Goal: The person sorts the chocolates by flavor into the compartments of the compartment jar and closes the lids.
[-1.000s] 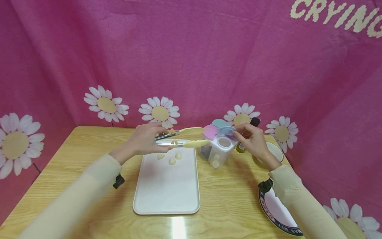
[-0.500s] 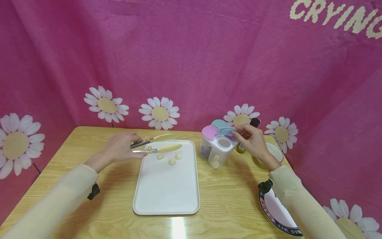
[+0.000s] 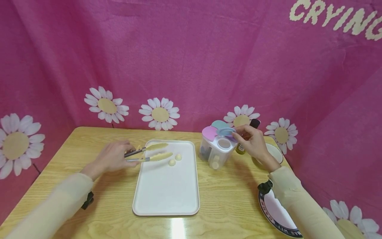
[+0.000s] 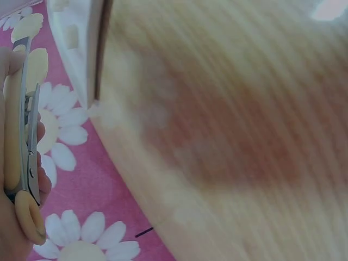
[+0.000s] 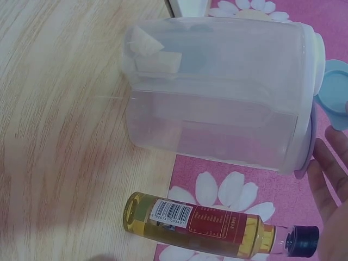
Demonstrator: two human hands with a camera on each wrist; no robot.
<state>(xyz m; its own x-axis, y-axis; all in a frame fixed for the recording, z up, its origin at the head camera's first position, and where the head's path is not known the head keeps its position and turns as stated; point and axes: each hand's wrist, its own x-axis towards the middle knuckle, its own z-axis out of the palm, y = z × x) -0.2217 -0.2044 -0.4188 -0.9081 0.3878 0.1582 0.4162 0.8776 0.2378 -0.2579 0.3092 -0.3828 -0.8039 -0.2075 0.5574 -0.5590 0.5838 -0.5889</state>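
My left hand (image 3: pixel 114 156) grips kitchen tongs (image 3: pixel 161 156) with yellow tips. The tips stand apart over the far left part of a white tray (image 3: pixel 165 189). Two small pale pieces (image 3: pixel 172 162) show on the tray just right of the tips. In the left wrist view, the tongs' metal arms and beige grip (image 4: pixel 14 130) lie along my fingers. My right hand (image 3: pixel 252 141) pinches the raised light blue lid (image 3: pixel 225 131) of a clear compartment container (image 3: pixel 218 156). The round opening beneath that lid is uncovered, and pale pieces (image 5: pixel 159 61) lie at the container's bottom.
Behind my right hand stands an oil bottle (image 5: pixel 217 225) with a black cap. A bowl (image 3: pixel 277 152) sits at the right table edge, and a dark-rimmed plate (image 3: pixel 279 214) lies nearer, partly under my right sleeve. A pink flowered cloth (image 3: pixel 191 66) hangs behind the table.
My left hand has brought the tongs leftward and lower, from beside the container to over the tray. One pale piece is now hidden behind the tongs. My right hand stays on the lid.
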